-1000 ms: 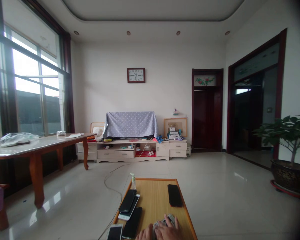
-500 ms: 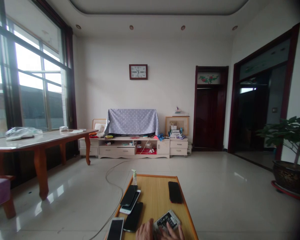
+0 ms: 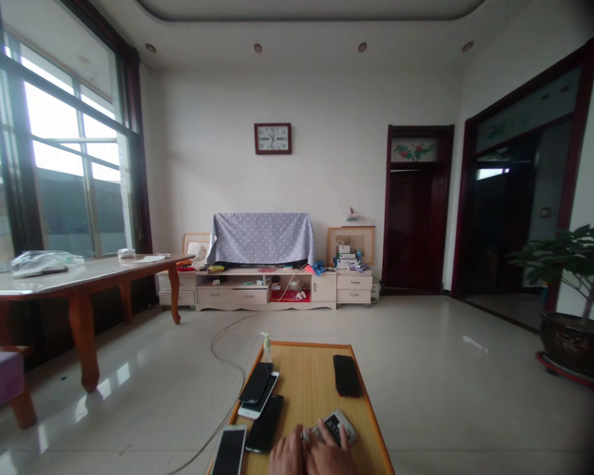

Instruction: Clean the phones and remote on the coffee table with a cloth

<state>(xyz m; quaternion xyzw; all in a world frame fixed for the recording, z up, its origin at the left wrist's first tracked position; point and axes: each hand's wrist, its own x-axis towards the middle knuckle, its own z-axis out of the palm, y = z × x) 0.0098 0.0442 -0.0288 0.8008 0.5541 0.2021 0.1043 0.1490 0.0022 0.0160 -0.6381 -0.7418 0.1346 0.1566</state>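
At the bottom edge, my left hand (image 3: pixel 287 455) and my right hand (image 3: pixel 329 454) lie side by side on a small wooden table (image 3: pixel 307 389). Both are closed around an opened phone (image 3: pixel 334 427) whose inner parts show past my right fingers. Left of my hands, several phones lie along the table's left side: a white-framed one (image 3: pixel 229 450), a black one (image 3: pixel 264 423), and a stacked pair (image 3: pixel 257 390). Another black phone (image 3: pixel 347 376) rests at the far right. A small pump bottle (image 3: pixel 266 348) stands at the far left corner.
A cable (image 3: pixel 225 356) runs over the tiled floor from the table toward a TV cabinet (image 3: pixel 262 290) with a cloth-covered set. A long wooden table (image 3: pixel 79 280) stands by the window at left; a potted plant (image 3: pixel 577 310) at right.
The view has tilted slightly down, showing more of my hands and the near phones. My fingers have shifted on the opened phone, which stays in place.
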